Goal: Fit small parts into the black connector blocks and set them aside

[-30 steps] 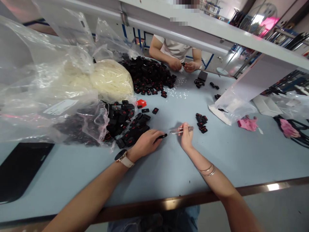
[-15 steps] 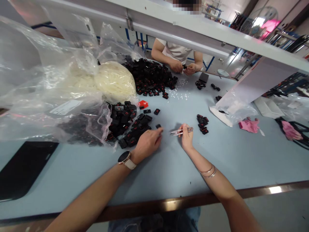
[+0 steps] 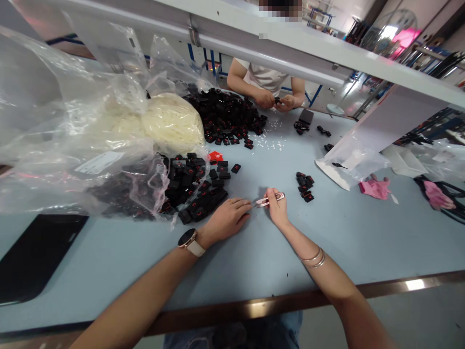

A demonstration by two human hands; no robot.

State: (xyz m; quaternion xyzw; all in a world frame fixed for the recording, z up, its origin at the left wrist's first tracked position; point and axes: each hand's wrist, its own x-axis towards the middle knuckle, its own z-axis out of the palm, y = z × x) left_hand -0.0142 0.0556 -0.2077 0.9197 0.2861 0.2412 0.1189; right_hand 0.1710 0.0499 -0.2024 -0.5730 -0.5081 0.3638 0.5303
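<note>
My left hand [image 3: 232,217] is held low over the table beside the pile, its fingers stretched out to the right. Nothing shows in it, though the underside of the fingers is hidden. In my right hand [image 3: 277,207] is a pair of metal thread snips [image 3: 264,200], gripped with the blades pointing left, close to my left fingertips. A near heap of small black rectangular parts with red marks [image 3: 203,191] spills from a clear plastic bag [image 3: 143,182]. Right of my right hand lies a small group of similar black parts [image 3: 304,186].
Across the table a co-worker's hands [image 3: 276,101] hold a small black part, near a larger black heap [image 3: 228,114] and white scraps [image 3: 271,138]. A bag of cream-coloured pieces [image 3: 174,121] stands left. Pink gloves [image 3: 376,188] lie right; a black tray-like object [image 3: 36,257] lies front left.
The black part by my left fingertips is gone from there, and more parts lie at the near heap's right edge. My left fingers have straightened rightward; the snips moved slightly left.
</note>
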